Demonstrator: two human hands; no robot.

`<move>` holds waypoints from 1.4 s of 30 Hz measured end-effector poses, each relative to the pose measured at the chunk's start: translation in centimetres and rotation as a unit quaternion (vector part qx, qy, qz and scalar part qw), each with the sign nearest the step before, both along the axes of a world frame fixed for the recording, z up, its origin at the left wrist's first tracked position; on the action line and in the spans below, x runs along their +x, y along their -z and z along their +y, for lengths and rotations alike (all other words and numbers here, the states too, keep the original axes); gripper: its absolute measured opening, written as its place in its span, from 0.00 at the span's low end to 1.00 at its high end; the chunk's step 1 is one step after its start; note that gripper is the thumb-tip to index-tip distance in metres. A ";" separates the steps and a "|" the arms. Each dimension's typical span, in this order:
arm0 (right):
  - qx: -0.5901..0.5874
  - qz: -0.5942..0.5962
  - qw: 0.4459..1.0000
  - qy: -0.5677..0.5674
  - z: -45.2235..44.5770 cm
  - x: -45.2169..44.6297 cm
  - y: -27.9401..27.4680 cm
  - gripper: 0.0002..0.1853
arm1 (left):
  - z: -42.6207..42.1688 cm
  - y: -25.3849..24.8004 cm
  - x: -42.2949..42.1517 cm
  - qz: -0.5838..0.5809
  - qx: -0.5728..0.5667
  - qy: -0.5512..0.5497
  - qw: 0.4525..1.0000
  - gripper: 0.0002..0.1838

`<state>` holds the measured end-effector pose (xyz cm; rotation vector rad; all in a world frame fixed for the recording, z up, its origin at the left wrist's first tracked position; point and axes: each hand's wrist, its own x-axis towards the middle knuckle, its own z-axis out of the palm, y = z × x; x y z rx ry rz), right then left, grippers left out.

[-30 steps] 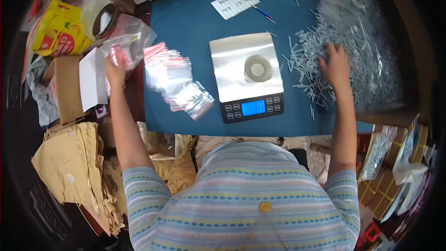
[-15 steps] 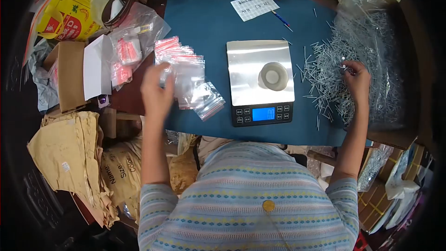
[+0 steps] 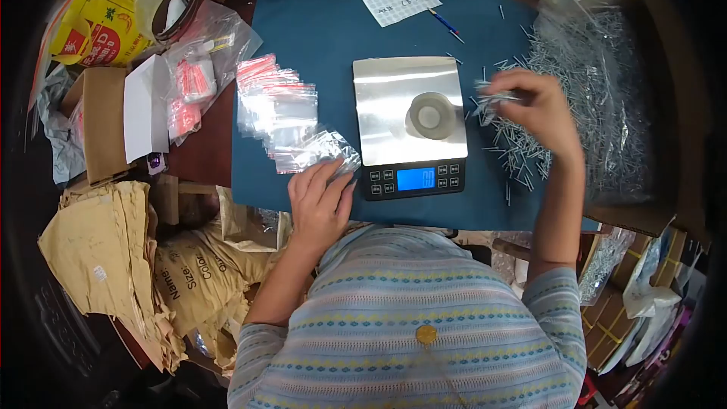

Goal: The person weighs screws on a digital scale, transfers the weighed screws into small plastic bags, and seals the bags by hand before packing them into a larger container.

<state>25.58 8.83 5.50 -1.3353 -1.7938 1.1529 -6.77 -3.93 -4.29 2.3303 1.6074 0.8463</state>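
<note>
My left hand [image 3: 322, 201] lies at the near edge of a small clear zip bag [image 3: 331, 150], fingers stretched out and slightly apart, fingertips touching the plastic. More zip bags with red-striped tops [image 3: 279, 106] are fanned out just beyond it. My right hand [image 3: 538, 106] is closed on a bunch of thin metal nails [image 3: 496, 96], lifted over the left side of the nail pile [image 3: 564, 68]. Between my hands stands a digital scale [image 3: 405, 76] with a steel plate, its blue display reading 0.0. A small round grey cup [image 3: 433, 117] sits on the plate.
A handwritten paper slip [image 3: 401, 1] and a blue pen [image 3: 445, 25] lie at the back of the blue mat. An open cardboard box [image 3: 110, 121] and a bag of red-striped packets [image 3: 193, 79] stand left. Clear plastic sheeting [image 3: 621, 106] partly covers the nails on the right.
My left hand has come down and right from above the fanned bags to the loose one. My right hand has moved left from the pile toward the scale, with nails in it.
</note>
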 end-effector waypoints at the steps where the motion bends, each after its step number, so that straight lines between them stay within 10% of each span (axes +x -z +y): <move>1: -0.013 -0.006 0.999 -0.028 0.1 -1.5 0.1 0.14 | 0.1 0.1 0.2 -0.003 -0.018 -0.001 1.000 0.17; 5: 0.074 -0.080 0.985 -0.136 -0.2 -5.7 2.5 0.11 | 0.4 0.3 0.6 0.019 -0.053 -0.031 0.998 0.14; 13: 0.047 -0.133 0.985 0.102 -2.3 1.0 0.3 0.08 | 2.9 2.2 -2.0 0.023 0.012 -0.025 0.999 0.12; 28: 0.023 -0.197 0.977 0.076 -6.6 3.1 5.4 0.08 | 3.5 2.6 -1.7 -0.431 -0.210 -0.080 0.874 0.05; 42: 0.042 -0.241 0.962 0.123 -3.1 1.1 4.1 0.09 | 2.4 -2.9 -1.4 -0.287 -0.150 -0.129 0.937 0.06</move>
